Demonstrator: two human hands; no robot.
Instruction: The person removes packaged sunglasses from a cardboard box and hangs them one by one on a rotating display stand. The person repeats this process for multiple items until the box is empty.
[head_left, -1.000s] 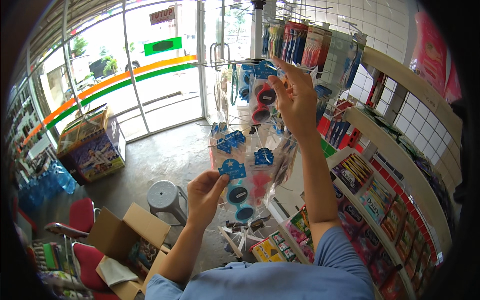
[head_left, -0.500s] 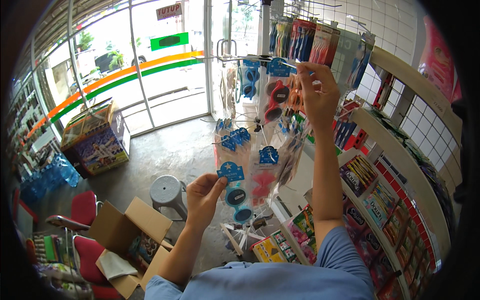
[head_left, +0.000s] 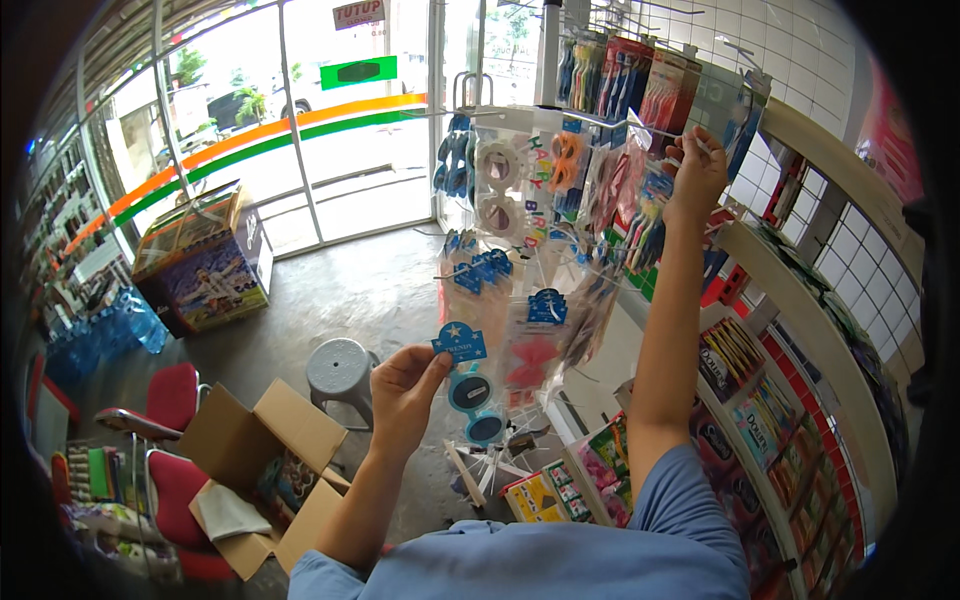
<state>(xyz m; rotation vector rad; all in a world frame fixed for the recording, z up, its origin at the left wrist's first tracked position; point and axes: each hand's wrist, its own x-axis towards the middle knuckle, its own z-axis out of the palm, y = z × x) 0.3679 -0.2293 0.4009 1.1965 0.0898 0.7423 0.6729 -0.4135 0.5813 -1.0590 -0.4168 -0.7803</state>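
The left hand point(head_left: 408, 400) pinches carded sunglasses point(head_left: 472, 393); the right hand's point(head_left: 697, 180) grip cannot be told. Hanging seems underway, needing a hook point(head_left: 600, 121).

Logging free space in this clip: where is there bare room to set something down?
The round grey plastic stool has a bare top; smooth grey floor lies open between it and the dark picture-printed box. Crowded: the hanging clear plastic packs between the left hand and right hand, and the open brown cardboard box beside red chairs.
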